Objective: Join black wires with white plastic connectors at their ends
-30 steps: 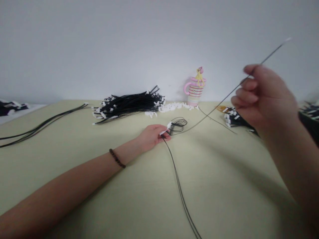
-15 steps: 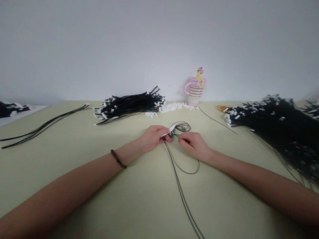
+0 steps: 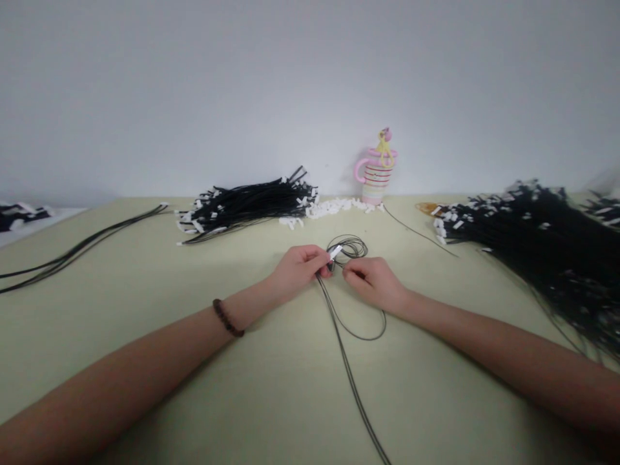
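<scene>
Pinching black cord point(image 3: 356, 395): two hands point(image 3: 299, 271)

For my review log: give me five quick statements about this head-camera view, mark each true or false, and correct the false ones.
1. The left hand pinches a white piece. True.
2. The right hand is spread flat. False: it is curled.
3. The beaded bracelet is on the right wrist. False: it is on the left wrist.
4. The mug with a pink handle stands farther back than both hands. True.
5. The pile of loose white pieces lies mostly right of the mug. False: it lies mostly left of it.
</scene>
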Tool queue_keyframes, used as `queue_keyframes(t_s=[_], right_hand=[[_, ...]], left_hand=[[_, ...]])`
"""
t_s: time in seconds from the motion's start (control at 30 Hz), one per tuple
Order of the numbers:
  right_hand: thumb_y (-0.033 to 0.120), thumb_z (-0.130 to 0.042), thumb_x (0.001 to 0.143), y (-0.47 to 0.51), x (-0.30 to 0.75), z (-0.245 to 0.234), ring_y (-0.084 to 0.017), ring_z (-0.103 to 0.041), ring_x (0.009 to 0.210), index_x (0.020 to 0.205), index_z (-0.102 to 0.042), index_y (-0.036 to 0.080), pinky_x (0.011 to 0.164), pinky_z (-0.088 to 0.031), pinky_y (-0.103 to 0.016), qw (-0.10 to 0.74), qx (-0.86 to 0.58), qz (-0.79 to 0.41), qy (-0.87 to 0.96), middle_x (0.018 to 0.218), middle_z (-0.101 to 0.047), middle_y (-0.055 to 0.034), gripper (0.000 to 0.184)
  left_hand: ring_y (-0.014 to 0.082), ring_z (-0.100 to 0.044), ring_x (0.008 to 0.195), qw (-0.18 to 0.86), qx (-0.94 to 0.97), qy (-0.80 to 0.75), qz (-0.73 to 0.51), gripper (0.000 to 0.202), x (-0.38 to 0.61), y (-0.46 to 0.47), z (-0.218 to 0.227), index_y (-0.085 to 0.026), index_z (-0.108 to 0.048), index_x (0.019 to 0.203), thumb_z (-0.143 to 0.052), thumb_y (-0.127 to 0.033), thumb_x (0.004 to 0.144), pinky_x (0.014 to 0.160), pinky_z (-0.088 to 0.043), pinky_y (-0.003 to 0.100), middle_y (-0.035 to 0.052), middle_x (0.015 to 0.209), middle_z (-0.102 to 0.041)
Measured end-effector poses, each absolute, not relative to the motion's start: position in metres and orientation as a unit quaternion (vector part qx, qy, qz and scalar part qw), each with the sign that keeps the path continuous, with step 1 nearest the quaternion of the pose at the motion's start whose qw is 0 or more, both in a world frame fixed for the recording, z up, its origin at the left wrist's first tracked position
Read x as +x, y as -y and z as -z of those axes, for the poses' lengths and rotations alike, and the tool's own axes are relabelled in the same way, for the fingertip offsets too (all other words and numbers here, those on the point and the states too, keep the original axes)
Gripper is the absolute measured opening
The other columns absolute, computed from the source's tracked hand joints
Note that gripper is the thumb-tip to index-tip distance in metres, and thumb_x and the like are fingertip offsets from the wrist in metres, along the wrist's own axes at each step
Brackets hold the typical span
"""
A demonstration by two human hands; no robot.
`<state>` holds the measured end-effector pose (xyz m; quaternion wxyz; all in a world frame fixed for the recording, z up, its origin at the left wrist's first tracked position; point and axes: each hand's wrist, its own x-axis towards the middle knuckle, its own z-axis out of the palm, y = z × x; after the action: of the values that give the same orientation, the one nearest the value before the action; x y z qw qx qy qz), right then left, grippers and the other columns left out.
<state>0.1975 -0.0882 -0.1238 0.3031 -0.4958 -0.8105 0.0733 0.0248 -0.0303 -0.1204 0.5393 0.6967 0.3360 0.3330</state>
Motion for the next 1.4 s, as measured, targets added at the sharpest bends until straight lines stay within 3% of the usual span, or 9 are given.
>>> queue_keyframes(t_s=[0.37,0.57,0.8,1.13,1.4], right_hand=[[0.016,-0.039,0.079,0.096,0.196,0.124,-0.009,-0.041,0.057,0.063,-0.047,0.014,0.055,-0.028,-0.020,0.283,-0.479,-0.024,0.830,0.060,-0.046,-0.0001,0.018],[0.014,-0.040,0.077,0.093,0.196,0.124,-0.007,-0.039,0.054,0.059,-0.044,0.014,0.053,-0.027,-0.018,0.324,-0.478,-0.049,0.815,0.056,-0.043,0.0016,0.019],[0.022,-0.041,0.080,0.095,0.194,0.122,-0.006,-0.037,0.048,0.060,-0.046,0.014,0.048,-0.023,-0.019,0.295,-0.493,-0.052,0.817,0.052,-0.043,0.0030,0.022],[0.025,-0.036,0.084,0.102,0.193,0.126,-0.009,-0.047,0.058,0.071,-0.052,0.014,0.055,-0.030,-0.020,0.275,-0.458,0.028,0.845,0.066,-0.055,-0.0024,0.024],[0.024,-0.036,0.085,0.103,0.192,0.127,-0.009,-0.047,0.058,0.072,-0.052,0.014,0.056,-0.031,-0.020,0.288,-0.462,0.031,0.838,0.068,-0.055,-0.0027,0.023]], left_hand=[[0.0097,-0.051,0.056,0.452,0.763,-0.342,-0.312,0.023,0.025,0.042,0.116,-0.014,-0.058,0.073,-0.049,-0.035,0.076,0.056,-0.038,0.020,-0.0001,0.060,-0.057],[0.0089,-0.050,0.055,0.456,0.767,-0.333,-0.305,0.023,0.026,0.047,0.114,-0.014,-0.056,0.070,-0.048,-0.034,0.077,0.055,-0.037,0.020,-0.0007,0.059,-0.056],[0.0085,-0.048,0.055,0.443,0.770,-0.338,-0.311,0.024,0.028,0.049,0.112,-0.014,-0.055,0.068,-0.045,-0.033,0.078,0.055,-0.036,0.020,-0.0011,0.059,-0.055],[0.0085,-0.048,0.055,0.443,0.771,-0.335,-0.311,0.026,0.029,0.061,0.111,-0.014,-0.055,0.063,-0.044,-0.030,0.079,0.057,-0.036,0.020,-0.0012,0.058,-0.055],[0.0091,-0.048,0.056,0.474,0.754,-0.330,-0.313,0.025,0.029,0.062,0.111,-0.014,-0.055,0.062,-0.045,-0.031,0.078,0.058,-0.036,0.021,-0.0011,0.058,-0.055]])
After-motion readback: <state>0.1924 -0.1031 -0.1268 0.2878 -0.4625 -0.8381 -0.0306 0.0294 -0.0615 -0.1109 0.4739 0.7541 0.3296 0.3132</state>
